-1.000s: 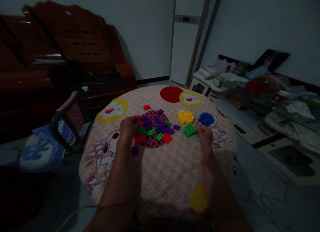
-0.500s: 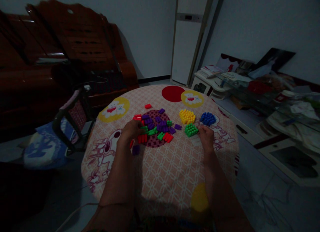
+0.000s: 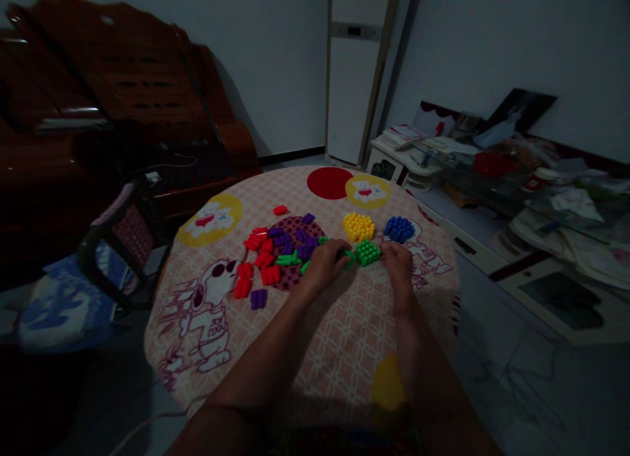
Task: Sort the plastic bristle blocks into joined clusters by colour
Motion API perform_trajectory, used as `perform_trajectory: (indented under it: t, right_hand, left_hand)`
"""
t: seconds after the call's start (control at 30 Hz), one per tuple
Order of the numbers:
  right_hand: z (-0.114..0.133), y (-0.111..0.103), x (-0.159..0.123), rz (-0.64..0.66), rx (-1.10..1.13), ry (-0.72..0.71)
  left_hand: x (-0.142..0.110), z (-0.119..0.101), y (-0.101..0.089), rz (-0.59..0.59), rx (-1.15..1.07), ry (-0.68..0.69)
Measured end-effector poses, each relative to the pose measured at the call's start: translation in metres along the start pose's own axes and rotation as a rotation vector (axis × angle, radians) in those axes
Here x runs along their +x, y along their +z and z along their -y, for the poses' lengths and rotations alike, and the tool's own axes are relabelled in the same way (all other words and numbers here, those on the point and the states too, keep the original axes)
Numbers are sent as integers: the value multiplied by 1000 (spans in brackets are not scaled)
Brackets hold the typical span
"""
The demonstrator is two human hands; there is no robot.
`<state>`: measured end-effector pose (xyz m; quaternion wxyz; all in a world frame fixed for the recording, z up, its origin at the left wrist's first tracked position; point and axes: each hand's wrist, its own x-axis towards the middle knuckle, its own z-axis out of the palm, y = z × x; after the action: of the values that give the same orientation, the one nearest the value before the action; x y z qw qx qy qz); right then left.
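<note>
My left hand (image 3: 327, 264) is closed on a green toy block (image 3: 350, 255), held just left of a cluster of green blocks (image 3: 367, 252) standing with round tops up. My right hand (image 3: 398, 262) rests at the cluster's right side with its fingers curled together; whether they grip anything is hidden. Behind the green cluster stand a yellow cluster (image 3: 359, 227) and a blue cluster (image 3: 399, 229). On the left side lie loose red blocks (image 3: 270, 275), purple blocks (image 3: 279, 237) and a few green blocks (image 3: 289, 258), some partly covered by my left hand.
A patterned cloth covers the round table (image 3: 335, 351). One purple block (image 3: 258, 299) lies near the front and one red block (image 3: 280, 210) farther back. A small chair (image 3: 123, 239) stands left, a wooden sofa (image 3: 132, 82) behind it. A cluttered low cabinet (image 3: 492, 246) is at right.
My left hand has moved right from the loose blocks to the green cluster, carrying a green block. The red blocks it covered now show. My right hand stays beside the cluster.
</note>
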<state>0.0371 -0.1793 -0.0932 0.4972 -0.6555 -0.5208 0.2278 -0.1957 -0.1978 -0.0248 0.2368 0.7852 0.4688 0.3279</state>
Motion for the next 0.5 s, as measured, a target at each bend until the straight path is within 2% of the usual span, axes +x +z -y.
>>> perform_trajectory:
  t: [0.1,0.17,0.3,0.5]
  right_hand:
    - [6,0,0,-29,138,97]
    - [10,1,0,-58,198,147]
    - [14,2,0,-75,259,158]
    - [12,0,0,-67,259,155]
  left_hand:
    - [-5,-14,38,73,-3,68]
    - [-8,-21,52,96,12,92]
    - [-8,-30,61,60,75,85]
    - [9,-40,68,39,125,106]
